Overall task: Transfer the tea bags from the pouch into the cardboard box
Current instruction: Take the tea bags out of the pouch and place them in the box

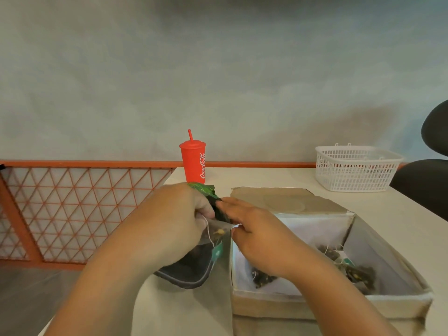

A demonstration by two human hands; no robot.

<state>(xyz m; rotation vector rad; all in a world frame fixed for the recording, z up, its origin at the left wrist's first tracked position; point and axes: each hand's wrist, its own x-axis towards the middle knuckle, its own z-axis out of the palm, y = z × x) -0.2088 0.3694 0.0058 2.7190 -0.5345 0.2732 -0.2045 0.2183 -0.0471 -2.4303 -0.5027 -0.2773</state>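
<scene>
a: gripping the pouch w/ the left hand, fingers curled round it, tilted above the worktop. right side?
b: right hand at the pouch mouth, apparently pinching a tea bag by its corner, thumb & forefinger. half out already. string & teal tag dangling below.
a: cardboard box just beside, on the rt, open. several tea bags inside.
b: so: draw out slow, no yanking the mesh. keep the string off the pouch lip. hold the pouch steady w/ the left.
a: then a short hop over the near box wall & drop. lift enough to get the tag clear of the rim.
b: re room: worktop edge right under the pouch, orange lattice rail beyond on the left. bad spot to let go. red cup close behind the hands, so no swinging back. white basket well apart, far rt.
a: prob. most free space mid-box. aim there.
</scene>
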